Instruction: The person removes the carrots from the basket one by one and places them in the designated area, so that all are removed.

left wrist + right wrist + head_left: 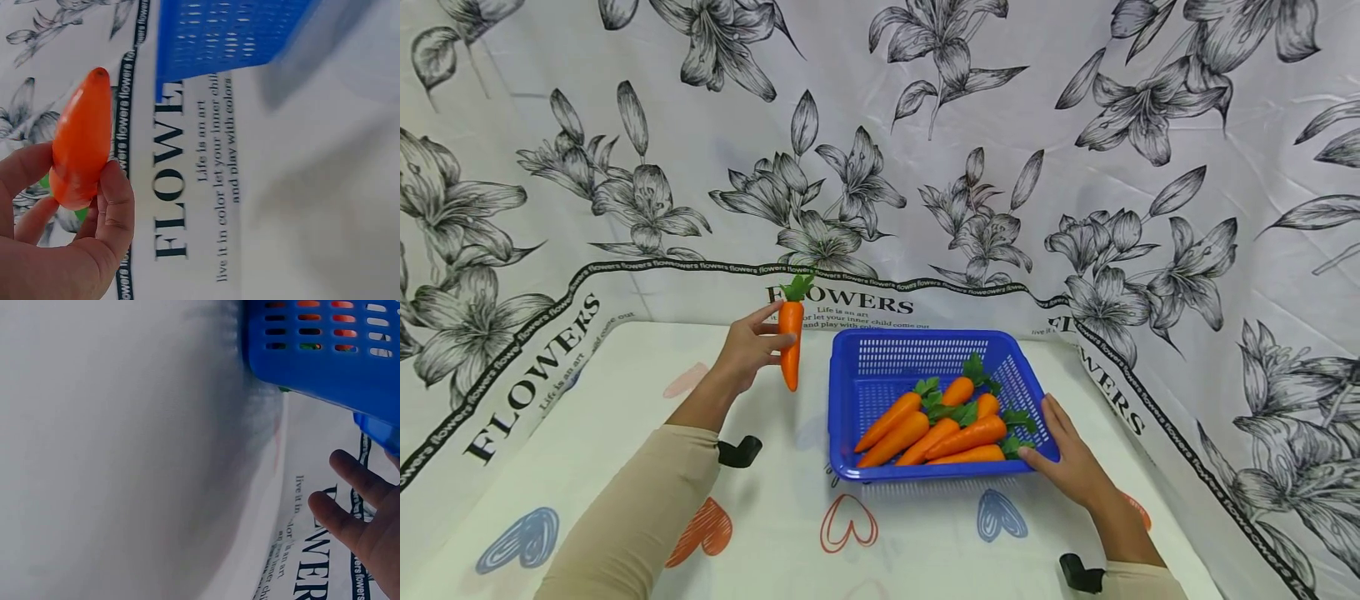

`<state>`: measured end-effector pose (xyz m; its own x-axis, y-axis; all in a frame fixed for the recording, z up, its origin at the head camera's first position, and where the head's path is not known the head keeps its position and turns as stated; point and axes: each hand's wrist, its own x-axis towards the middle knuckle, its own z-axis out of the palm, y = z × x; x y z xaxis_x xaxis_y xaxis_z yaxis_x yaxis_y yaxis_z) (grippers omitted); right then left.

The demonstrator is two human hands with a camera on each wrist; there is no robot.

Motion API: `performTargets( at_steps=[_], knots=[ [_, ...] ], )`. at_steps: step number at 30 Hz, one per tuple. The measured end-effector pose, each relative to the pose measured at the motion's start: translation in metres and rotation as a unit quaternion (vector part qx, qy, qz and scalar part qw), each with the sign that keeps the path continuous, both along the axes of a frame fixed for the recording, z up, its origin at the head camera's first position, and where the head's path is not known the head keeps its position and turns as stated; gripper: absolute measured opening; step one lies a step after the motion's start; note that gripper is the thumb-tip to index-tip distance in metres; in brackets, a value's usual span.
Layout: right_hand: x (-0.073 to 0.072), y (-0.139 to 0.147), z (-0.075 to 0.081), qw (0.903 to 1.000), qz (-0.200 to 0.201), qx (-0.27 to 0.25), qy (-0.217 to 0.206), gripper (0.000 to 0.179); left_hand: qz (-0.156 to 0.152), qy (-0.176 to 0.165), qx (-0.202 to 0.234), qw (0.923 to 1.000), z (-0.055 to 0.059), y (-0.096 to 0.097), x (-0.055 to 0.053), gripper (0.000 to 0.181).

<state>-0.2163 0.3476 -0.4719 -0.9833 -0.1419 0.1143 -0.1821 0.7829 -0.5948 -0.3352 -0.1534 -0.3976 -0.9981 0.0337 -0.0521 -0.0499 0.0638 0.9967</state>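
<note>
As fingers (pixel 771 342) pinch carrot (pixel 790 321), others (pixel 1060 421) (seemingly) touching basket (pixel 940 473)

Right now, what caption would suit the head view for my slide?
Left hand holds a carrot beside the basket of carrots; right hand touches the basket.

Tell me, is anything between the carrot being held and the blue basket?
Nothing visible stands in the way: only a gap separates the carrot in the left hand from the left rim of the blue basket.

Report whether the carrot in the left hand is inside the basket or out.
Out: the left hand holds the carrot, leaves up, beside the blue basket, and a gap shows between carrot and basket.
</note>
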Motion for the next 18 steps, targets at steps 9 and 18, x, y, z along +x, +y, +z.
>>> performTargets(
  at_steps=[9, 18],
  knots=[
    [0.0, 0.0, 0.0, 1.0, -0.005, 0.001, -0.006, 0.094, 0.001, -0.039, -0.023, 0.999, -0.029, 0.0, -0.012, 0.07],
    [-0.001, 0.002, -0.002, 1.0, -0.001, -0.001, 0.003, 0.094, -0.001, -0.052, -0.061, 0.9968, -0.058, 0.003, -0.023, 0.07]
  ],
)
